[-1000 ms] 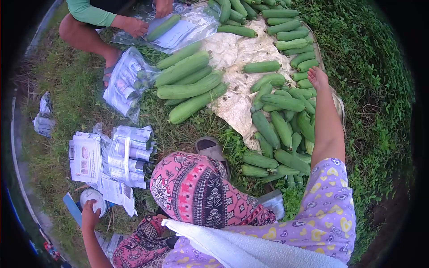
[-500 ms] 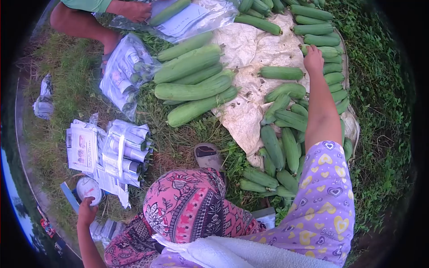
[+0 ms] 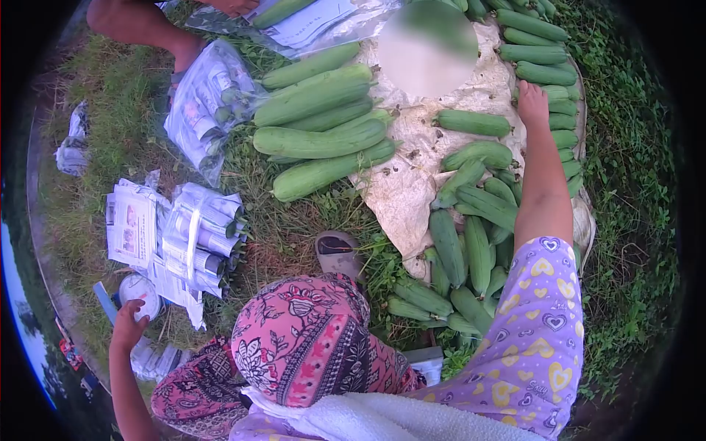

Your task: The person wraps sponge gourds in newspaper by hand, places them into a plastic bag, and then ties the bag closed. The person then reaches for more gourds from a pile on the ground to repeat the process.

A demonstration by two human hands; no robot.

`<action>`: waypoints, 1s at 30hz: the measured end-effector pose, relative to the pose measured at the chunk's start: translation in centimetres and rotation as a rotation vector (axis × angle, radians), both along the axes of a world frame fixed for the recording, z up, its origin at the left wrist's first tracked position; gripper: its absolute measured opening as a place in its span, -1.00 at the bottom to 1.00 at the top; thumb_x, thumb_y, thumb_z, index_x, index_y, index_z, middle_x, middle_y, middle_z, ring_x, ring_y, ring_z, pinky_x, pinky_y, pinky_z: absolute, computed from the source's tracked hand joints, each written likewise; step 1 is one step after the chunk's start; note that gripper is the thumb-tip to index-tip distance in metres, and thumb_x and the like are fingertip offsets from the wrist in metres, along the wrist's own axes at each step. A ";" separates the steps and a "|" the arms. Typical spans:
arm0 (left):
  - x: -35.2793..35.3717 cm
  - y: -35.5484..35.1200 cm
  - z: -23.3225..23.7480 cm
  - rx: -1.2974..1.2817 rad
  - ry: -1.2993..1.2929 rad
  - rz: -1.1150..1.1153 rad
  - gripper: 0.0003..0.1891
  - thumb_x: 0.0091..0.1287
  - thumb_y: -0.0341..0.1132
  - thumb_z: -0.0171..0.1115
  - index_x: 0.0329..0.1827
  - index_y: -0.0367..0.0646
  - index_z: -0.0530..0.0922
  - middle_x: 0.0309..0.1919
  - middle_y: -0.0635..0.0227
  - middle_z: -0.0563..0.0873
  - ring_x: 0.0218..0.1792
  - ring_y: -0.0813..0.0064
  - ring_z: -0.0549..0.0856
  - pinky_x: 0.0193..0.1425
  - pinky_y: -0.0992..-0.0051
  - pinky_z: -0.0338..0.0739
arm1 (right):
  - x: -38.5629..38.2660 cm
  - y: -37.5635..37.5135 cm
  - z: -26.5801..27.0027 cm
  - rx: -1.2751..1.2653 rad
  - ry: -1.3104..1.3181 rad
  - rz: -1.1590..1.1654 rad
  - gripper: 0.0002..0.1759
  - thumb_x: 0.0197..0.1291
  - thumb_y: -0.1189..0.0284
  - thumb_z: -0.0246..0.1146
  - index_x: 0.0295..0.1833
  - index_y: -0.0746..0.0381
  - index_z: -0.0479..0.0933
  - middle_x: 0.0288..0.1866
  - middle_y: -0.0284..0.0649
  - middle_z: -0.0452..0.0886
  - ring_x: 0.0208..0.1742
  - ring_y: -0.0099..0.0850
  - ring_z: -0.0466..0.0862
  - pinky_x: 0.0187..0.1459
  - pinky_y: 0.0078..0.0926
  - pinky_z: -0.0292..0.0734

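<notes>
The right hand (image 3: 533,104) is at a green gourd (image 3: 560,93) near the pale sheet's (image 3: 397,213) far-right edge, its grip indeterminable; any hold should centre on the midsection; the left hand (image 3: 129,325), loosely uncurled, is by the white tub (image 3: 137,290).

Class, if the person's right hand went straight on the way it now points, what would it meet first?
Probably the long green gourd lying crosswise just beyond the right hand; depth is unclear, so the two may already touch.
</notes>
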State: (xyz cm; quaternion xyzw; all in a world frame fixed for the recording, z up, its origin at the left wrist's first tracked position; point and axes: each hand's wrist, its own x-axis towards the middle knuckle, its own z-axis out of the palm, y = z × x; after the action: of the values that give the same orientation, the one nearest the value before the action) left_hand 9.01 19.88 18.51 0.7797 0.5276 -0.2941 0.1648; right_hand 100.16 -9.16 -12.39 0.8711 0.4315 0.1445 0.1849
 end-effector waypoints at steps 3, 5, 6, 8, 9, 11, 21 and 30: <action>0.0 -0.3 -0.5 -0.008 -0.012 0.014 -0.60 -0.01 -0.50 0.36 -0.04 -0.25 0.53 -0.06 0.11 0.64 -0.10 0.17 0.64 0.04 0.29 0.52 | -1.4 -0.5 1.2 -0.074 0.036 -0.048 -0.76 0.25 0.42 0.01 -0.02 0.06 0.51 -0.04 -0.28 0.49 0.13 -0.31 0.45 0.20 0.00 0.31; -0.6 -0.6 -0.9 -0.012 -0.017 0.007 -0.60 0.00 -0.50 0.35 -0.04 -0.25 0.53 -0.04 0.09 0.63 -0.08 0.15 0.64 0.05 0.29 0.52 | -3.6 -0.6 2.6 -0.160 0.051 -0.078 -0.72 0.26 0.43 -0.01 0.02 0.01 0.51 -0.02 -0.30 0.50 0.13 -0.31 0.45 0.25 0.03 0.28; -1.0 -0.7 -1.0 -0.016 -0.012 0.004 -0.61 0.00 -0.50 0.35 -0.05 -0.25 0.53 -0.03 0.08 0.63 -0.07 0.14 0.64 0.06 0.28 0.52 | -3.9 -0.6 2.8 -0.156 0.054 -0.152 -0.64 0.22 0.36 0.12 0.15 -0.06 0.48 0.08 -0.32 0.50 0.19 -0.30 0.44 0.29 0.07 0.24; -2.2 -1.1 -1.0 -0.003 -0.005 -0.038 -0.62 0.01 -0.50 0.35 -0.05 -0.25 0.53 -0.05 0.08 0.64 -0.07 0.14 0.64 0.06 0.29 0.52 | -4.8 -0.8 2.9 0.158 0.067 -0.231 -0.58 0.14 0.27 0.23 0.16 -0.05 0.50 0.16 -0.32 0.48 0.24 -0.30 0.41 0.29 0.06 0.23; -2.7 -1.2 -1.0 0.015 -0.011 -0.074 -0.62 0.01 -0.50 0.35 -0.05 -0.25 0.52 -0.08 0.10 0.64 -0.07 0.15 0.65 0.05 0.29 0.52 | -5.3 -0.4 3.7 0.318 0.069 -0.269 -0.54 0.11 0.23 0.29 0.17 -0.05 0.51 0.20 -0.32 0.47 0.27 -0.31 0.39 0.29 0.06 0.23; -3.8 -1.5 -0.8 0.034 -0.026 -0.077 -0.62 0.02 -0.49 0.34 -0.05 -0.25 0.52 -0.10 0.09 0.64 -0.06 0.13 0.64 0.07 0.28 0.51 | -5.8 0.8 5.9 0.598 0.088 -0.322 -0.43 0.00 0.15 0.41 0.17 0.01 0.51 0.19 -0.28 0.51 0.26 -0.26 0.42 0.26 -0.08 0.28; 1.0 -2.7 1.7 0.048 -0.211 -0.039 -0.64 0.08 -0.43 0.31 -0.02 -0.22 0.51 -0.04 0.11 0.61 0.03 0.08 0.60 0.16 0.27 0.46 | -16.3 9.0 19.0 1.642 2.080 0.171 -0.57 0.38 0.16 0.10 0.17 0.26 0.41 0.06 -0.14 0.59 0.02 -0.30 0.59 0.08 -0.23 0.52; 1.5 -2.5 4.0 -0.044 -0.686 -0.124 -0.58 0.14 -0.35 0.31 0.08 -0.27 0.52 0.01 0.12 0.63 0.09 0.18 0.59 0.23 0.31 0.42 | -40.4 24.2 29.5 0.695 2.653 0.441 -0.43 0.43 0.13 -0.05 0.34 0.32 0.23 0.29 0.11 0.41 0.25 -0.17 0.50 0.17 -0.24 0.51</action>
State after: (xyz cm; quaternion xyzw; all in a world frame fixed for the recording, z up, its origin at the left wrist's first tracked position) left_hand 10.51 17.41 22.50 0.8600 0.3866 -0.0355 0.3311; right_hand 59.71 15.06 17.15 0.2715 0.3522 -0.6569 -0.6089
